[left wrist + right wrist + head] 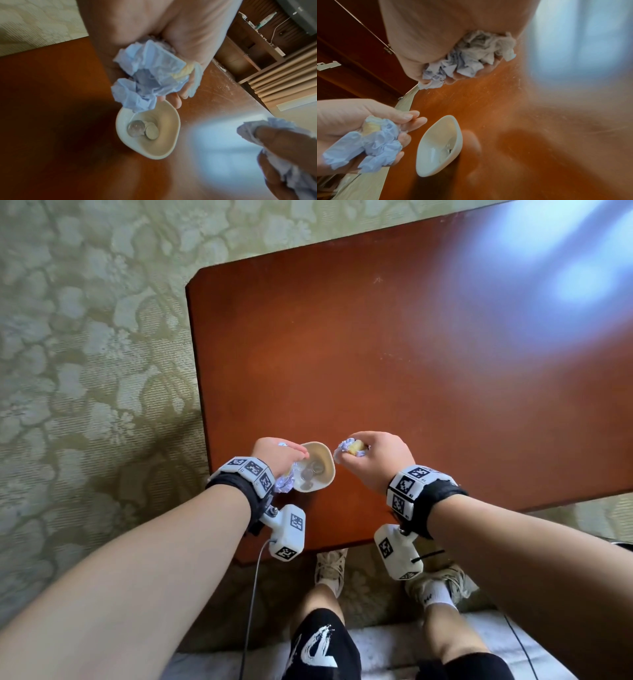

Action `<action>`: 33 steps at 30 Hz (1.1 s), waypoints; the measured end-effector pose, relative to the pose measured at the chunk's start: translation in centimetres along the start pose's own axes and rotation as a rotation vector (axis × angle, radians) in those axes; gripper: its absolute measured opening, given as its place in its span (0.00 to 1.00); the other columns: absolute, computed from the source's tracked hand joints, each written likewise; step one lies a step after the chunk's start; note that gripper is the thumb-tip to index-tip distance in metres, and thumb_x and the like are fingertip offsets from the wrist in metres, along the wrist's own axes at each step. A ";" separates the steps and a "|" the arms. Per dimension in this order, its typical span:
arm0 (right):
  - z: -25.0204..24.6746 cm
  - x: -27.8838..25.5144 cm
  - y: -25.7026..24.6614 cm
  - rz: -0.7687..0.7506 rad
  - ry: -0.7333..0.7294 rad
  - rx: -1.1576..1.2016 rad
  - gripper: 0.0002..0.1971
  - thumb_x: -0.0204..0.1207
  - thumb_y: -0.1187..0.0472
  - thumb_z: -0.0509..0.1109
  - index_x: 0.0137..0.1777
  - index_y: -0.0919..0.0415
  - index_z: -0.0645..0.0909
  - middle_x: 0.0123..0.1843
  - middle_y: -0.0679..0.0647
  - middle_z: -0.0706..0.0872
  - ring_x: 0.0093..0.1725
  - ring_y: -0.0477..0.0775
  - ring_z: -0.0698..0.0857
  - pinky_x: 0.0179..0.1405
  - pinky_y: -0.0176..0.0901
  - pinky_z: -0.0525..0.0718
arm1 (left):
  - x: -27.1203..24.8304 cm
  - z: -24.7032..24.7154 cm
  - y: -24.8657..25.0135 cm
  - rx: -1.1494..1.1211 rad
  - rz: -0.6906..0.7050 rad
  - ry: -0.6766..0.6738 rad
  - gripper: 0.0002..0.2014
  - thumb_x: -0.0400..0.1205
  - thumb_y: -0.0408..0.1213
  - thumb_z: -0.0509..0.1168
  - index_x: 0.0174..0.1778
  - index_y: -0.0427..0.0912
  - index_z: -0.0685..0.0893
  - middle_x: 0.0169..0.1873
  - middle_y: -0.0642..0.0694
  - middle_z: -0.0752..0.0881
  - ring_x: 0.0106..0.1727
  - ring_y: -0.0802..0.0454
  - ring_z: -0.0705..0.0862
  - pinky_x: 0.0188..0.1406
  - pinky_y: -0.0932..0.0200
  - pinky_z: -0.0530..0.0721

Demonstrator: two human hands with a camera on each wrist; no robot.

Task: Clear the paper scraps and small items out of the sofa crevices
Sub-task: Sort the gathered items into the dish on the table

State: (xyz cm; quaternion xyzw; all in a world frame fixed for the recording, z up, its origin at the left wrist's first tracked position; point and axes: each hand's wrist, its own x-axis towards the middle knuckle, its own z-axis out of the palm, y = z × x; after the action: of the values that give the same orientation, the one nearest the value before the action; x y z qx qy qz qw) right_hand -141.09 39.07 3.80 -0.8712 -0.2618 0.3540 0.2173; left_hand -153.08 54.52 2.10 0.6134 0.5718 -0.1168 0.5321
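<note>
Seen from the head view, we find both hands above the near edge of a reddish-brown table [394, 354]. The left hand [274, 455] closes its fingers round a crumpled wad of pale blue paper [145, 75] with a yellowish piece tucked into it; the right hand [380, 458] clutches a second crumpled paper wad [349, 451], likewise blue-white with a yellow patch. Neither wad has a clear long axis.

Between the hands, on the table top, stands a small cream bowl [323, 463]. It is oval, and in the head view its long axis runs from the near left toward the far right; its mouth faces up. The left hand hangs over the bowl's near-left rim, the left wad partly covering that rim. The right hand is just beside the bowl, not touching it.

The left wrist view shows what the head view only hints at: inside the bowl lie a clear glass marble [136, 127] and several coins [151, 132], touching one another at the bottom. The right wrist view sees the bowl edge-on, its contents only a blurred glint.

A patterned green carpet [85, 354] surrounds the table. A bright window reflection [548, 278] whitens the far right of the table top. Below, we see the person's knees and shoes.
</note>
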 end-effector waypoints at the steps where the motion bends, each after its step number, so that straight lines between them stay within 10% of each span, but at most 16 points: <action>1: -0.3 -0.1 0.3 0.006 0.009 0.005 0.15 0.67 0.40 0.68 0.43 0.50 0.86 0.34 0.46 0.88 0.35 0.49 0.86 0.37 0.49 0.89 | -0.1 0.2 0.1 -0.008 0.000 -0.005 0.03 0.74 0.31 0.76 0.40 0.40 0.93 0.35 0.50 0.90 0.36 0.57 0.84 0.30 0.67 0.77; 7: -2.6 -1.0 2.7 0.070 0.050 0.085 0.14 0.67 0.39 0.68 0.40 0.49 0.85 0.31 0.46 0.87 0.33 0.49 0.86 0.35 0.49 0.89 | -0.9 3.1 2.9 -0.108 -0.022 -0.127 0.04 0.71 0.31 0.72 0.32 0.40 0.92 0.38 0.42 0.93 0.39 0.44 0.88 0.52 0.48 0.88; 14: -7.2 -4.1 9.3 0.226 0.211 0.255 0.12 0.68 0.39 0.70 0.42 0.45 0.86 0.33 0.43 0.87 0.36 0.46 0.85 0.38 0.47 0.88 | -3.4 12.4 9.1 -0.056 0.057 -0.359 0.09 0.82 0.35 0.66 0.40 0.35 0.87 0.35 0.42 0.89 0.30 0.50 0.84 0.34 0.58 0.82; 21: -12.7 -10.7 21.5 0.477 0.422 0.474 0.06 0.69 0.41 0.73 0.38 0.41 0.83 0.37 0.41 0.88 0.41 0.45 0.86 0.46 0.46 0.86 | -8.6 28.6 14.7 0.341 0.181 -0.568 0.23 0.80 0.46 0.62 0.18 0.45 0.84 0.27 0.41 0.86 0.35 0.42 0.82 0.45 0.48 0.81; 33: -16.8 -24.1 45.9 0.857 0.611 0.663 0.22 0.68 0.33 0.66 0.57 0.42 0.84 0.50 0.41 0.89 0.51 0.50 0.86 0.52 0.46 0.84 | -20.1 60.2 14.8 0.799 0.345 -0.743 0.27 0.81 0.59 0.59 0.22 0.44 0.82 0.22 0.44 0.80 0.32 0.43 0.79 0.43 0.49 0.79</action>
State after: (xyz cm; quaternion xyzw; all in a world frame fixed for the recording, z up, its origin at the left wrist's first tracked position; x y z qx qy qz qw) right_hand -129.73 -14.12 1.04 -0.8469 0.3089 0.2069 0.3801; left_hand -119.28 -1.18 0.46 0.7693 0.1493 -0.4432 0.4353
